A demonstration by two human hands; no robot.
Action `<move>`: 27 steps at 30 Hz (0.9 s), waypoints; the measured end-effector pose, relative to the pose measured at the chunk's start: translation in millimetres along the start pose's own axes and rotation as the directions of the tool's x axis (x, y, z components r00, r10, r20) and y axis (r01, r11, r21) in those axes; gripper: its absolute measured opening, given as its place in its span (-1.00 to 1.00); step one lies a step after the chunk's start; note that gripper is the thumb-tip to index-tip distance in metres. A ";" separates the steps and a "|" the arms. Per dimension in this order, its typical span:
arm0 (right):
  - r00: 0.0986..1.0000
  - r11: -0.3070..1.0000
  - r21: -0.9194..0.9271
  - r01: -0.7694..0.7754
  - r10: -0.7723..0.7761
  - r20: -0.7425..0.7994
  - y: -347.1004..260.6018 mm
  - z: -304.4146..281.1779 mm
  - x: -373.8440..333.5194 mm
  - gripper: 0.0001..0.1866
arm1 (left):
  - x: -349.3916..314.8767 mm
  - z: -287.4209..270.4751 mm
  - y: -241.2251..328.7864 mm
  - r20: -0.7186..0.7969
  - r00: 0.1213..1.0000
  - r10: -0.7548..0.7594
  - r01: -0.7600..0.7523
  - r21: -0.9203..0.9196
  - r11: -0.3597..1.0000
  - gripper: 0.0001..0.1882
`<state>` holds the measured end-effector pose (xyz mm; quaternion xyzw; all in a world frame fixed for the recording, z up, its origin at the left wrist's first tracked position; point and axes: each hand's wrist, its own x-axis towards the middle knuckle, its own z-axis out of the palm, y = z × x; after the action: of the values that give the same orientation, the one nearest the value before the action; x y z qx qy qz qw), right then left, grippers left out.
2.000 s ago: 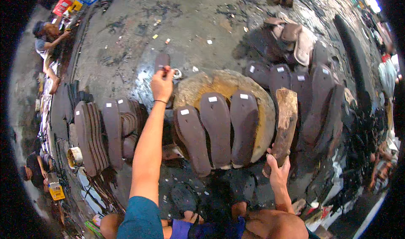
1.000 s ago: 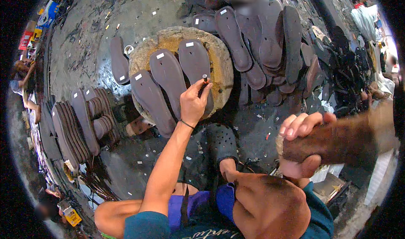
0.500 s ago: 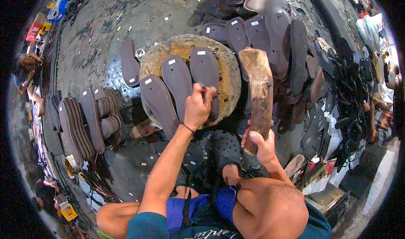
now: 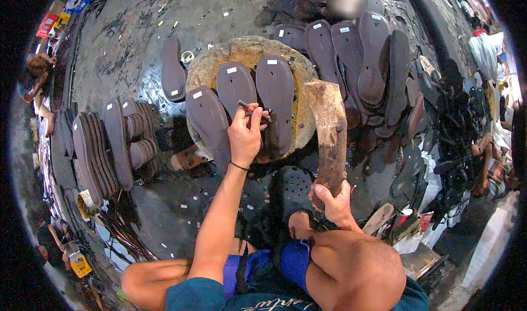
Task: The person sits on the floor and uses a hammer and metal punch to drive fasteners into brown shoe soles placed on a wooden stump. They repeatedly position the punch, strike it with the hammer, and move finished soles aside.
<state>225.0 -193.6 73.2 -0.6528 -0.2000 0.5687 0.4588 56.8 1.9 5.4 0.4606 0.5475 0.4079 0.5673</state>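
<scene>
Pinching a small metal punch [image 4: 244,107] over the middle sole [image 4: 236,86], left fingers [image 4: 253,119] clamp it; right hand [image 4: 332,201] grips the raised wooden club [image 4: 329,130], blow seemingly not yet struck.

Left arm stretched forward, left hand [image 4: 245,134] pinched shut, fingers curled; right hand [image 4: 332,200] fisted, thumb up, forearm bent close.

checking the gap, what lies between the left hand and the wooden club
In the head view, the rightmost sole on the round block lies between the left hand and the club.
</scene>
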 end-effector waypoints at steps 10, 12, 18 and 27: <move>0.959 0.959 0.147 0.242 -0.259 0.112 -110.9 15.6 -5.8 -0.38 | -7.8 0.7 -10.3 0.030 0.906 0.423 -0.385 0.474 0.792 -0.81; 0.791 0.757 0.393 0.522 -0.602 0.110 -115.9 16.2 10.5 -0.20 | -9.6 -1.9 -15.9 0.048 0.900 0.434 -0.402 0.476 0.782 -0.81; 0.817 0.927 -0.328 -0.182 0.328 0.473 -39.6 -18.5 51.5 -0.59 | -13.0 -19.3 -47.6 0.219 0.885 0.411 -0.460 0.550 0.697 -0.84; 0.885 0.933 0.033 -0.359 0.329 0.329 -5.6 11.1 53.8 -0.53 | -2.9 -29.6 11.3 -0.164 0.982 -0.094 0.043 -0.291 0.956 -0.73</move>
<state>230.9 -144.5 48.5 -0.5555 -0.1256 0.7474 0.3420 27.6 4.1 17.9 0.3166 0.5464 0.5017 0.5912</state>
